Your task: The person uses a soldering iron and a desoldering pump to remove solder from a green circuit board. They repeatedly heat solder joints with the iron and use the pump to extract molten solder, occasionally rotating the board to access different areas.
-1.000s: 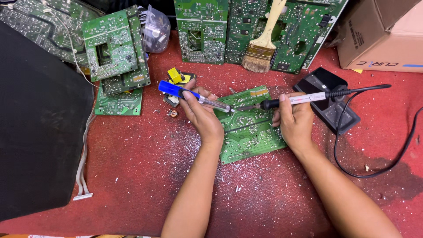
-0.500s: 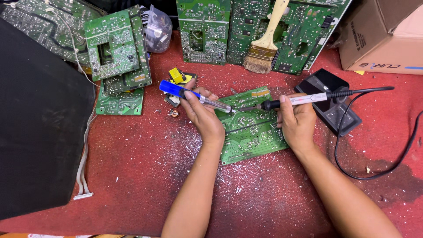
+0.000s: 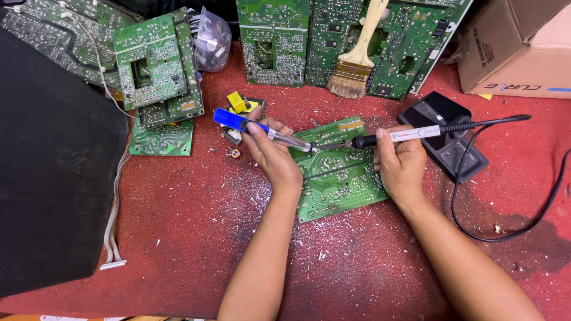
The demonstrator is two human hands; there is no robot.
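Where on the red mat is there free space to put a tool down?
Free: the red mat between the black panel and the left hand's forearm, and the strip between both forearms. Crowded: the top edge, with green boards, a brush, and the black stand by the right hand.

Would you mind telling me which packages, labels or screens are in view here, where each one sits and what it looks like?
Cardboard box: top right corner on the red table, brown, boxy, dark print along its lower side plus a short blue stripe.
Label on the soldering iron: a white band with small print around the handle, held in the right hand.
Clear plastic bag: top, left of centre, crumpled, holding small parts.
No screens show.
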